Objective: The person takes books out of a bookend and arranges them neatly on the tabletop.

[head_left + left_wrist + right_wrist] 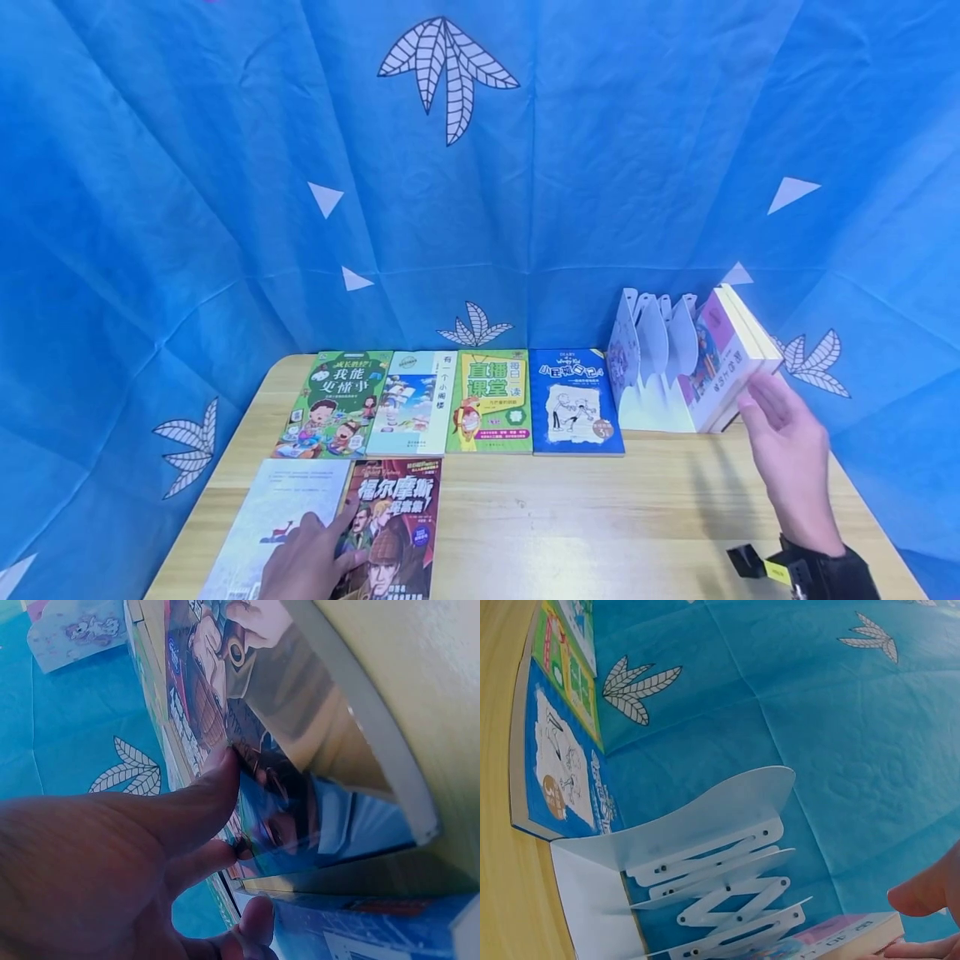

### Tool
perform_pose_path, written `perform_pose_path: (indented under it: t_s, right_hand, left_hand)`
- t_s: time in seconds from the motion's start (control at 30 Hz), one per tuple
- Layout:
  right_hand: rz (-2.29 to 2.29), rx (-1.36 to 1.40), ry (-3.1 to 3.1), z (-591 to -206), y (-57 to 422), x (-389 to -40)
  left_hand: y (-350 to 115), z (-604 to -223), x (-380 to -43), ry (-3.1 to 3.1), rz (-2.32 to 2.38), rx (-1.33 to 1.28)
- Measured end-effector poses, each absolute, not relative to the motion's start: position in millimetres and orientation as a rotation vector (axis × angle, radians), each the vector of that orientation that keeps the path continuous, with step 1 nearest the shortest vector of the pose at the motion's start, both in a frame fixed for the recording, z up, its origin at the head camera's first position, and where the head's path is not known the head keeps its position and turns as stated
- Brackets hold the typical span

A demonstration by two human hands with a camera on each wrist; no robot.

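Note:
At the right, my right hand (791, 450) holds the near edge of the books (738, 358) standing tilted at the end of a white expandable book rack (656, 408). In the right wrist view, the thumb (922, 892) is by the cover side and the other fingers are below the book's edge. My left hand (303, 554) rests at the front left, its fingers spread over a detective comic-style book (397, 517) and the pale book (292, 483) beside it. Its thumb (214, 776) touches the detective cover in the left wrist view.
Along the back of the wooden table (570, 525) lie a green book (337, 400), a pale book with a sky picture (408, 408), a yellow-green book (491, 400) and a blue diary book (577, 408). A blue curtain (600, 167) hangs behind.

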State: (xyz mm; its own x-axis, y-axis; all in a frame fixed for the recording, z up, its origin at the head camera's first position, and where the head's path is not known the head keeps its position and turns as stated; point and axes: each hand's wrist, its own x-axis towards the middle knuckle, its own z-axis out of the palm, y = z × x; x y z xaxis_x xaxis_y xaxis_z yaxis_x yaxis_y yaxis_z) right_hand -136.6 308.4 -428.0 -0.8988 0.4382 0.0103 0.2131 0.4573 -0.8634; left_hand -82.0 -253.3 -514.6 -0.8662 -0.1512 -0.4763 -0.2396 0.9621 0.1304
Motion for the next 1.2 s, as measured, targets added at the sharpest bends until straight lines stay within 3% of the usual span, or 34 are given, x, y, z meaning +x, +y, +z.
perform_pose_path:
  t_s: [0.77,1.2]
  right_hand:
    - [1.32,-0.546,-2.47,-446.7,294.2,-166.1]
    - [0.95,-0.18,-1.933,-479.5,271.7,-167.9]
  left_hand:
    - [-250.8,-515.7,-80.8,2.635,0.259,-0.308]
    - [-249.4,-515.0,-80.3,2.641,0.269,-0.321]
